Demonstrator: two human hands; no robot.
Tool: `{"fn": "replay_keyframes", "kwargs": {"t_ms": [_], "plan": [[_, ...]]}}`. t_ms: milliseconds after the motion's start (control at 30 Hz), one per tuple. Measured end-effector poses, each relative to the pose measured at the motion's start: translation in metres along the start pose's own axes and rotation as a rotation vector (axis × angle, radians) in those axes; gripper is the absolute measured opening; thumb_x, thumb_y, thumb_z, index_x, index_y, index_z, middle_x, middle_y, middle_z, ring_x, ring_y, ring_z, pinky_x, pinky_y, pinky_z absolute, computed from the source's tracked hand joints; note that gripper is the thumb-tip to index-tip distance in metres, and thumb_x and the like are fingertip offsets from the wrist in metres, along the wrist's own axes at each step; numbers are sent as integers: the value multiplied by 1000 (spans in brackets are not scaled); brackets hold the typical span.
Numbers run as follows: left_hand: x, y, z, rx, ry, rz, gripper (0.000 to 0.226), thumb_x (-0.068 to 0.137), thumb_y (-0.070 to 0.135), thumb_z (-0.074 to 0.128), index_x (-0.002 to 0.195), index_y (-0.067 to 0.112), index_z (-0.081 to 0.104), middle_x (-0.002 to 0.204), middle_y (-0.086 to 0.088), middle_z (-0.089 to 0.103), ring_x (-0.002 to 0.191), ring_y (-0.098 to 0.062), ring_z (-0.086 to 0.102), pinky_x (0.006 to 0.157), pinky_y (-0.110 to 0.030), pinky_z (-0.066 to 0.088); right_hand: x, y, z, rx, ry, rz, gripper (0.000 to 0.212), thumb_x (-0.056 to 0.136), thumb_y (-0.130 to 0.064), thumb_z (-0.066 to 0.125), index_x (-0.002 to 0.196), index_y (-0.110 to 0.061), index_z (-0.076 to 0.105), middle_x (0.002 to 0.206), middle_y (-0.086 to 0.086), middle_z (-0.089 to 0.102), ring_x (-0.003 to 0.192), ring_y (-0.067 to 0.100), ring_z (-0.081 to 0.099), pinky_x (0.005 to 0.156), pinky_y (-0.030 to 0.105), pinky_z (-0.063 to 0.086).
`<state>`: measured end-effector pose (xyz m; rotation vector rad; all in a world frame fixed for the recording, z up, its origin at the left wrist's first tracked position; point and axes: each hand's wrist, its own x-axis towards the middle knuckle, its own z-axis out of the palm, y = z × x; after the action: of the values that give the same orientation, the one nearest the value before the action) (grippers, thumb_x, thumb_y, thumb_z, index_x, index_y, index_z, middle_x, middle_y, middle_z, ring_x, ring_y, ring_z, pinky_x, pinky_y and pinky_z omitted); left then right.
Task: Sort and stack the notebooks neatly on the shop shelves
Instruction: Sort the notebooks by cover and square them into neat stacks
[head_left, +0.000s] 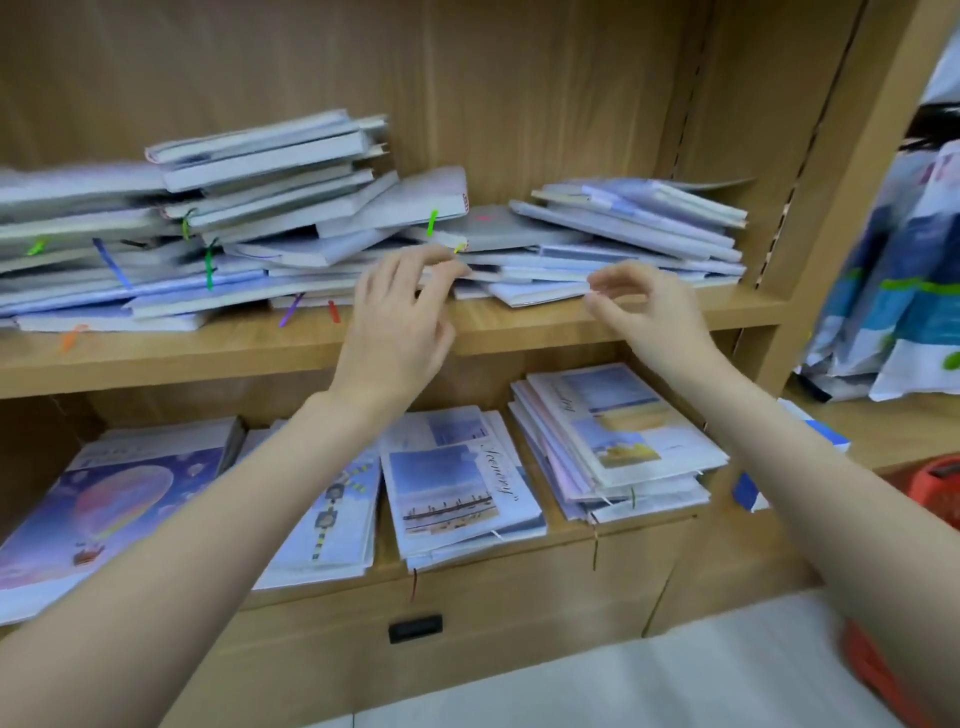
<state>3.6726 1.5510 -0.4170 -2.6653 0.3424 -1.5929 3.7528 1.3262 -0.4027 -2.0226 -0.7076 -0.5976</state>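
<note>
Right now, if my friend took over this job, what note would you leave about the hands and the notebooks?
Left hand: fingers curled, tips at the edges of the notebooks in the middle of the messy pile; a firm grip is not clear.
Right hand: loosely curled beside the low notebook sticking out at the front; it seems to hold nothing.
Upper shelf: slanted, mixed heaps with ribbons hanging out, not sorted.
Lower shelf: four stacks, the scenery stack and right stack slightly fanned.
Left: sort and square the upper pile, then tidy below.
</note>
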Motion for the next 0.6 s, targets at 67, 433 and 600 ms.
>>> {"fn": "replay_keyframes", "kwargs": {"t_ms": [67, 433, 600], "plan": [[11, -13, 2, 166, -22, 54, 45, 68, 3, 56, 112, 10, 58, 121, -12, 58, 113, -24, 39, 97, -38, 28, 17, -7, 9, -119, -71, -40, 28, 86, -24, 66, 111, -12, 62, 113, 1, 60, 104, 10, 52, 80, 10, 37], [62, -45, 5, 263, -230, 118, 32, 74, 31, 43, 83, 13, 68, 109, -10, 65, 93, -30, 64, 99, -41, 24, 49, -13, 42, -258, -25, -120, 39, 88, -21, 62, 124, -7, 53, 124, 9, 52, 119, 23, 45, 97, 25, 32], [68, -48, 0, 75, -294, 58, 29, 69, 31, 58, 87, 13, 74, 105, -14, 65, 90, -35, 63, 94, -53, 38, 66, -37, 60, -410, -181, -305, 50, 89, -30, 60, 133, -10, 47, 135, 7, 50, 127, 23, 40, 105, 33, 28]]}}
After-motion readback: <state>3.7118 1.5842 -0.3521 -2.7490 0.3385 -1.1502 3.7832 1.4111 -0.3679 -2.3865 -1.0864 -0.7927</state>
